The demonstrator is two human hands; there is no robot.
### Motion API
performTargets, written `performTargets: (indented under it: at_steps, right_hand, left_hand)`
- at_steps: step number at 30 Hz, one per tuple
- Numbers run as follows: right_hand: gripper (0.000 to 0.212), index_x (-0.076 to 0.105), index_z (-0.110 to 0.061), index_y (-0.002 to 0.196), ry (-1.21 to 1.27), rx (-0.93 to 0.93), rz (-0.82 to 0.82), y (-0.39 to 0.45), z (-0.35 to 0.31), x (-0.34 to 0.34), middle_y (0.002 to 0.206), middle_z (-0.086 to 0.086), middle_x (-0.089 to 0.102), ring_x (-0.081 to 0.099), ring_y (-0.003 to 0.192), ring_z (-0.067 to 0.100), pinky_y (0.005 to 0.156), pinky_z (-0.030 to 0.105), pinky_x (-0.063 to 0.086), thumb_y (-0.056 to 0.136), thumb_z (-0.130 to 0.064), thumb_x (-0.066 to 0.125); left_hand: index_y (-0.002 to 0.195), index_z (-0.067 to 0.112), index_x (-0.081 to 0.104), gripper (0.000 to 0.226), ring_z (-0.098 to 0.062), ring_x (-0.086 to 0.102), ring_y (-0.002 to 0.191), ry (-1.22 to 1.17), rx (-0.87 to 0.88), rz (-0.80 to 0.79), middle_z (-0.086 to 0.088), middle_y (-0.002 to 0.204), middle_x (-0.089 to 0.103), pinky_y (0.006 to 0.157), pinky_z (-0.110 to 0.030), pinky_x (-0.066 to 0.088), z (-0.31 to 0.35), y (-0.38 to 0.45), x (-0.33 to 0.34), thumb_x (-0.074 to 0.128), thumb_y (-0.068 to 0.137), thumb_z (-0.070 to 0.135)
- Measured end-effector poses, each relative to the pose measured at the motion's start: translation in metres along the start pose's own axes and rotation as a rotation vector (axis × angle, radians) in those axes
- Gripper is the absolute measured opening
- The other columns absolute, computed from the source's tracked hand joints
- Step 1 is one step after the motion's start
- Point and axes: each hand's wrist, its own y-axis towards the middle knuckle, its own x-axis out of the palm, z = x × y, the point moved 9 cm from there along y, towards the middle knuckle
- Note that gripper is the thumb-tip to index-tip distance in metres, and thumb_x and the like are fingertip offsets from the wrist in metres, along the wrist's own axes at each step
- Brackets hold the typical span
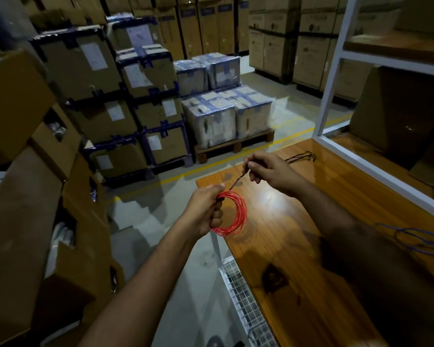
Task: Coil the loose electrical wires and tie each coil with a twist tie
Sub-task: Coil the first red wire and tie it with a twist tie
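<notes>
A round coil of red wire [238, 216] hangs over the left edge of the wooden table [298, 234]. My left hand [206, 211] is shut on the coil's left side. A dark twist tie [237, 182] runs up from the top of the coil to my right hand [268, 171], which pinches its upper end. Loose blue wire [411, 240] lies on the table at the right. A small bunch of dark twist ties [302, 157] rests at the table's far end.
A white metal shelf frame [333, 78] holding cardboard boxes stands on the table's right side. Stacked wrapped cartons on pallets [226, 113] fill the floor ahead, with more boxes [23, 196] close on my left. A wire mesh rack [246, 304] sits below the table edge.
</notes>
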Motion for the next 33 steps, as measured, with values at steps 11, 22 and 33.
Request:
performTargets:
  at_steps: [11, 22, 33]
  right_hand:
    - [0.013, 0.062, -0.004, 0.105, 0.165, 0.013, -0.115, 0.01, -0.008, 0.068, 0.092, 0.008, 0.069, 0.06, 0.068, 0.016, 0.062, 0.031, 0.048, 0.102, -0.006, 0.049]
    - [0.019, 0.068, -0.03, 0.107, -0.581, -0.225, 0.003, -0.083, -0.082, 0.112, 0.102, -0.014, 0.064, 0.047, 0.094, 0.008, 0.077, 0.029, 0.048, 0.088, -0.031, 0.067]
    - [0.036, 0.062, -0.03, 0.123, -0.462, -0.135, 0.255, -0.102, -0.059, 0.103, 0.104, -0.011, 0.068, 0.062, 0.092, 0.007, 0.073, 0.024, 0.054, 0.088, -0.038, 0.068]
  left_hand:
    - [0.086, 0.012, 0.052, 0.018, -0.009, 0.016, 0.036, 0.01, -0.044, -0.008, 0.003, 0.049, 0.023, 0.036, -0.015, 0.018, -0.012, -0.015, -0.016, 0.047, 0.102, 0.02]
    - [0.071, 0.013, 0.05, 0.025, -0.014, 0.029, 0.042, -0.074, -0.012, 0.158, -0.003, 0.054, 0.034, 0.039, -0.021, 0.023, -0.024, -0.006, -0.037, 0.054, 0.096, 0.015]
    - [0.069, 0.01, 0.046, 0.031, -0.01, 0.021, 0.037, -0.159, -0.05, 0.112, 0.001, 0.047, 0.037, 0.036, -0.018, 0.015, -0.04, -0.012, -0.017, 0.041, 0.099, 0.009]
